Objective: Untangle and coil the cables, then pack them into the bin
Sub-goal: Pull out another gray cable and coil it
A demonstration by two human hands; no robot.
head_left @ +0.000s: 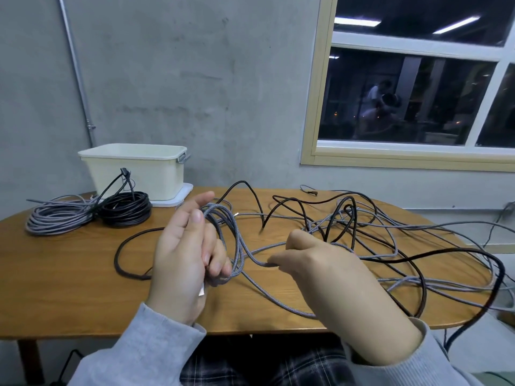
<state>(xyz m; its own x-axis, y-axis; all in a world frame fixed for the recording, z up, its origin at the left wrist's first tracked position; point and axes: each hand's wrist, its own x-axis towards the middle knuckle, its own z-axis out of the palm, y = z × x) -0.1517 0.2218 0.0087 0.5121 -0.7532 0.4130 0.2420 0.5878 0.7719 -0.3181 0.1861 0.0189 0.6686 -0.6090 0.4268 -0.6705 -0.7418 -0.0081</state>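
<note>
- Holding several loops of a grey braided cable (pixel 237 240), left hand (pixel 184 254) raised above the table, palm turned inward, lower fingers curled round the loops, index finger and thumb stretched upward.
- Pinching the same grey cable just beside the left hand, right hand (pixel 315 263) seen from the back, fingers curled, forearm reaching in from the lower right in a grey sleeve (pixel 451 360).
- Trailing from the pinch, cable sagging down to the wooden table (pixel 69 288) and back toward the near edge.
- Sprawling across the right half of the table, loose tangle (pixel 390 240) of grey and dark cables, some arching up off the surface, a few strands hanging over the right edge.
- Lying at far left, two finished coils touching side by side: grey coil (pixel 60 218) and black coil (pixel 125 210).
- Standing just behind the coils against the wall, cream bin (pixel 139 168) on a white lid (pixel 181 196).
- Showing above right, dark window (pixel 418 93).
</note>
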